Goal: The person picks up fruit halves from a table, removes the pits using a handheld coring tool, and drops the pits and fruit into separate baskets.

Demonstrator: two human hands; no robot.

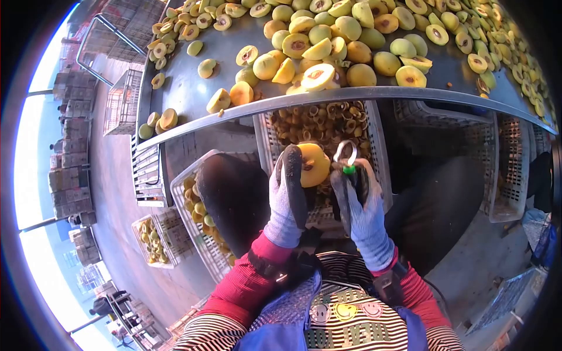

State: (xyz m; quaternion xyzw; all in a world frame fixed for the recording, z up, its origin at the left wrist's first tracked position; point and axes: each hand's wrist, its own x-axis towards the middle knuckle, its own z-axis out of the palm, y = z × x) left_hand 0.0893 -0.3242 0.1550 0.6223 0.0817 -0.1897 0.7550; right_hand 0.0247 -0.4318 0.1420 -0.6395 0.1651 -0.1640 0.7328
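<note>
Two gloved hands work below the table (193, 88) rim. The left hand (287, 199) has its fingers clenched around one yellow fruit half (315, 164); just right of it the right hand (362, 207) grips one loop-bladed pitting tool (346, 155) touching the fruit. Beyond the fingers, the grey metal table carries fruit too many to count, whole and halved. Under the fingers one white crate (266, 137) holds pits; left of them another crate (187, 193) holds fruit. Outdoor yard, concrete floor (117, 187), stacked crates far left; little open room.

The striped shirt (345, 327) bears blurred letters, perhaps "REAL"; nothing else reads.
</note>
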